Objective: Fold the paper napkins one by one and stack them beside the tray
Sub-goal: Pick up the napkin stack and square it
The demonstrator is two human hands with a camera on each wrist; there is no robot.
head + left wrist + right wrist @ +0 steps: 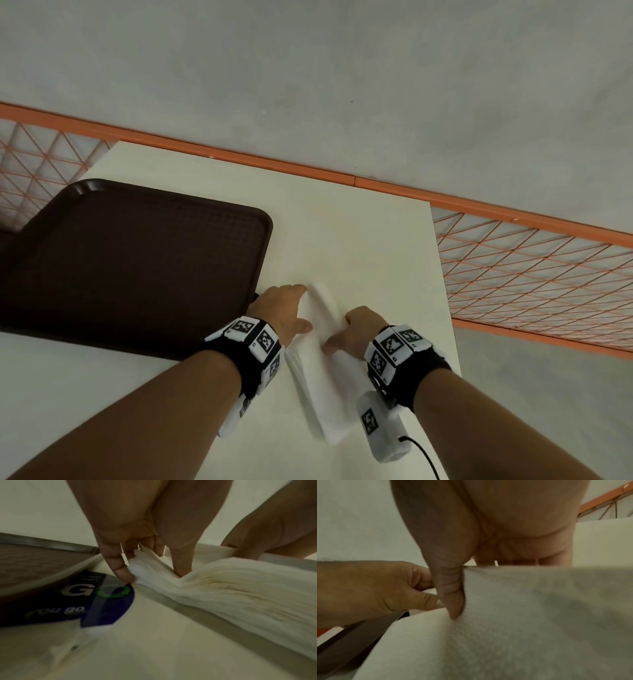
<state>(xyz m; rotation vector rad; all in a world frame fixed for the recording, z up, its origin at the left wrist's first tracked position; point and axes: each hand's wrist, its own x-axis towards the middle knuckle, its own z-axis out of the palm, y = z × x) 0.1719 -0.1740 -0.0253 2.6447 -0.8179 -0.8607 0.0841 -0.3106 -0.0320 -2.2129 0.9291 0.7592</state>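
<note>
Both hands are lowered onto the stack of napkins (320, 359), which lies on the table (359, 240) just right of the brown tray (137, 260). Its far corner is pinched by the left hand (282, 308), fingers curled; its right edge is clasped by the right hand (359, 330), thumb on top.

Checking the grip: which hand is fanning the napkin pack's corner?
The left hand: its fingers splay the napkin stack's corner layers; the right hand only grips the top edge.
</note>
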